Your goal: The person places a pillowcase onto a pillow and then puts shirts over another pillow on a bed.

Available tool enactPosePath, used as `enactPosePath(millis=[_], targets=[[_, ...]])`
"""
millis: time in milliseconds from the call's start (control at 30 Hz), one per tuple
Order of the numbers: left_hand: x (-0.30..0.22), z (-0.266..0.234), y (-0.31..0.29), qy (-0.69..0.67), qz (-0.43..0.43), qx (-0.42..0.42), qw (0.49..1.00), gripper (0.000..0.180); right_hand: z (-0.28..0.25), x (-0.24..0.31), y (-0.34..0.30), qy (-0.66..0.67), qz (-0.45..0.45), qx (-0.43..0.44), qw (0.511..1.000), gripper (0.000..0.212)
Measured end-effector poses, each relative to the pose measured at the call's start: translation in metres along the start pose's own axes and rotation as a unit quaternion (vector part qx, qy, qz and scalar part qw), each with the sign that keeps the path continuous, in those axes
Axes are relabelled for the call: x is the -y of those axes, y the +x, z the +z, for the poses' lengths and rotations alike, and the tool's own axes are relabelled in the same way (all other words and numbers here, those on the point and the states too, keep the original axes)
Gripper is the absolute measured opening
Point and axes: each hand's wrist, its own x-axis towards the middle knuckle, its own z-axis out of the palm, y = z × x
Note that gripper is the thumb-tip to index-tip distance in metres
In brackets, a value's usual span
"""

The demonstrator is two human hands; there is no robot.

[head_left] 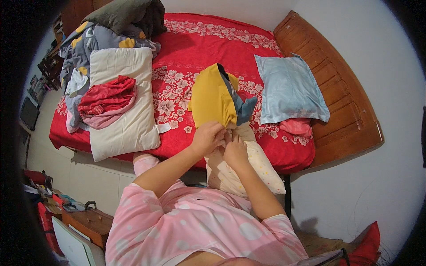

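In front of me, a yellow pillowcase (212, 99) lies bunched on the bed, with a grey-blue part (245, 110) showing at its right side. A cream pillow with small coloured dots (264, 167) hangs over the near edge of the bed against my lap. My left hand (208, 138) is closed on the near end of the yellow cloth. Close beside it, my right hand (235, 151) grips the cream dotted fabric at the pillow's upper end. The two cloths meet between my hands; my fingers partly hide how they join.
A red flowered sheet (202, 37) covers the bed. To the left lies a white pillow (126, 139) with crumpled red cloth (108, 95) on it, beside a grey patterned quilt (102, 40). A light blue pillow (290, 88) rests near the wooden headboard (330, 80) at right.
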Motion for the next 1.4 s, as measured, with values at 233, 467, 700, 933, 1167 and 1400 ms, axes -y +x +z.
enactPosePath(millis=[233, 467, 700, 933, 1167, 1400], targets=[[0.003, 0.015, -0.025, -0.078, -0.002, 0.061, 0.995, 0.009, 0.017, -0.017, 0.001, 0.016, -0.015, 0.001, 1.0, 0.05], [0.026, 0.012, -0.034, -0.03, -0.139, 0.033, 0.989, 0.018, -0.084, -0.028, 0.028, 0.269, -0.094, 0.147, 0.947, 0.053], [0.035, 0.013, -0.042, -0.048, -0.127, 0.03, 0.99, 0.023, -0.093, -0.032, 0.078, -0.021, -0.286, -0.128, 0.949, 0.061], [0.046, -0.004, -0.062, -0.042, -0.186, 0.063, 0.98, 0.021, -0.057, -0.029, 0.103, 0.083, -0.248, -0.046, 0.964, 0.012], [0.04, -0.007, -0.06, -0.059, -0.191, 0.092, 0.975, 0.02, -0.026, -0.061, 0.048, 0.091, -0.193, 0.145, 0.966, 0.021], [0.041, -0.002, -0.067, -0.07, -0.195, 0.025, 0.978, 0.027, -0.048, -0.047, 0.025, 0.389, -0.031, 0.346, 0.853, 0.03]])
